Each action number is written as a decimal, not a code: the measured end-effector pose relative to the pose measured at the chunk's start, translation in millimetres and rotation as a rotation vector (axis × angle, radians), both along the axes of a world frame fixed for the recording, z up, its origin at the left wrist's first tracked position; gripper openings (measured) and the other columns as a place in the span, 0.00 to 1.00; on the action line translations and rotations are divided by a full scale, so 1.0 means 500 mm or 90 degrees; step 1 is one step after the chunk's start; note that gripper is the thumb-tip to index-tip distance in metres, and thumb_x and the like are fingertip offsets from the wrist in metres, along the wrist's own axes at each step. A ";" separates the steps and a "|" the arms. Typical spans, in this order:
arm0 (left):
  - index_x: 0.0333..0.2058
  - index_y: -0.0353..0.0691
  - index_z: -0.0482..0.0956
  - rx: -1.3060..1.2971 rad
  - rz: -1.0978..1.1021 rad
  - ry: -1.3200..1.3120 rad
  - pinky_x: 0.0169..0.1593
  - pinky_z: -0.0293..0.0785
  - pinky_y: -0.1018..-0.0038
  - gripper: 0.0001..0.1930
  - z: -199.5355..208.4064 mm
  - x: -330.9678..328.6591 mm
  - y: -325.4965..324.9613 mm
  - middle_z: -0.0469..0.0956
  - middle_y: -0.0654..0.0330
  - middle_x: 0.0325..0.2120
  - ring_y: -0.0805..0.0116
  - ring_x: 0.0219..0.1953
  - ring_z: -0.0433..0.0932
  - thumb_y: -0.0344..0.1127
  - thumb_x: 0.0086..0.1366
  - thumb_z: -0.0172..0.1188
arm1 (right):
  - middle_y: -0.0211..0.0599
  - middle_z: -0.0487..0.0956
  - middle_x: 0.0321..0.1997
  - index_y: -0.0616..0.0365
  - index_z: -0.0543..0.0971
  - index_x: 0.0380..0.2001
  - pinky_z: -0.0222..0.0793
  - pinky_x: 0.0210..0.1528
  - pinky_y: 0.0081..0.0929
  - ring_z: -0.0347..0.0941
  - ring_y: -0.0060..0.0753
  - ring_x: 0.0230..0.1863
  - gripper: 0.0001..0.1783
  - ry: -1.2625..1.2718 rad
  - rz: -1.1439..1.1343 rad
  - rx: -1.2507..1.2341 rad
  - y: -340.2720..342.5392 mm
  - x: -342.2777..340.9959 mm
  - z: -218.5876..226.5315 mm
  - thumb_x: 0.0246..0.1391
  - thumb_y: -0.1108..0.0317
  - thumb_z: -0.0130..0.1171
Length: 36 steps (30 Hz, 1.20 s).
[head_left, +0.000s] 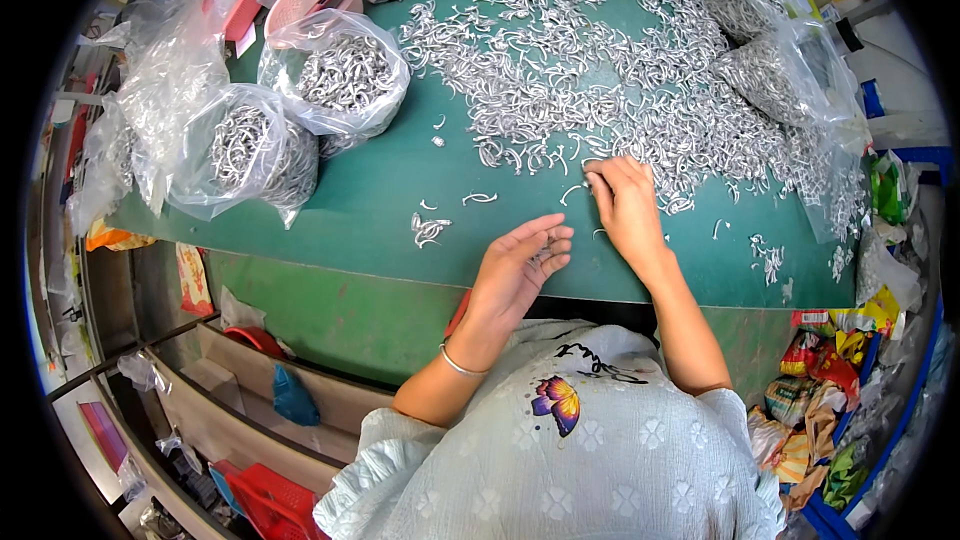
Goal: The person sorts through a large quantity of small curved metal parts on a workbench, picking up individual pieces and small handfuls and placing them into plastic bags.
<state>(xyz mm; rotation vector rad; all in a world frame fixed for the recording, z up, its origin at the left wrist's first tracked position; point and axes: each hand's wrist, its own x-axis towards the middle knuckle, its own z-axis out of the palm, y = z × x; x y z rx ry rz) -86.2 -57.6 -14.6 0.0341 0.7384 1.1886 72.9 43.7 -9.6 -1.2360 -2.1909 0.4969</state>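
Over the far part of the green table spreads a wide heap of small, curved silver metal pieces (560,90). My right hand (628,208) reaches to the heap's near edge, thumb and fingers closed at a curved silver piece there. Palm turned up, my left hand (510,275) is nearer to me and left of it. Its fingers curl over a few silver pieces, partly hidden by them. A small cluster of curved pieces (429,230) lies on the table left of my left hand, with a single piece (480,198) beyond it.
Open clear bags of silver pieces (345,75) (255,155) stand at the left, before a pink basket (315,0). More filled bags (765,75) lie at the right. Below the table's front edge are an open drawer (270,390) at left and colourful packets (820,370) at right.
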 end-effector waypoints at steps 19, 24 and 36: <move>0.52 0.28 0.71 0.095 -0.028 -0.147 0.43 0.76 0.79 0.16 -0.028 0.009 -0.014 0.77 0.54 0.42 0.72 0.40 0.77 0.28 0.67 0.53 | 0.33 0.74 0.34 0.57 0.78 0.29 0.58 0.44 0.35 0.67 0.38 0.41 0.05 -0.050 0.062 0.059 0.024 -0.044 0.000 0.48 0.71 0.62; 0.54 0.27 0.69 0.034 -0.015 0.046 0.51 0.76 0.73 0.19 0.001 0.014 -0.015 0.75 0.49 0.49 0.67 0.47 0.77 0.28 0.66 0.54 | 0.32 0.75 0.36 0.57 0.79 0.31 0.57 0.45 0.34 0.67 0.37 0.41 0.04 -0.014 0.017 -0.008 0.016 0.010 0.024 0.49 0.72 0.61; 0.52 0.27 0.70 0.107 -0.007 -0.196 0.52 0.75 0.70 0.17 -0.065 -0.001 -0.018 0.76 0.51 0.46 0.63 0.48 0.76 0.33 0.68 0.52 | 0.38 0.73 0.36 0.57 0.77 0.33 0.58 0.47 0.36 0.66 0.43 0.42 0.10 -0.071 0.054 -0.012 0.007 -0.022 0.061 0.46 0.70 0.64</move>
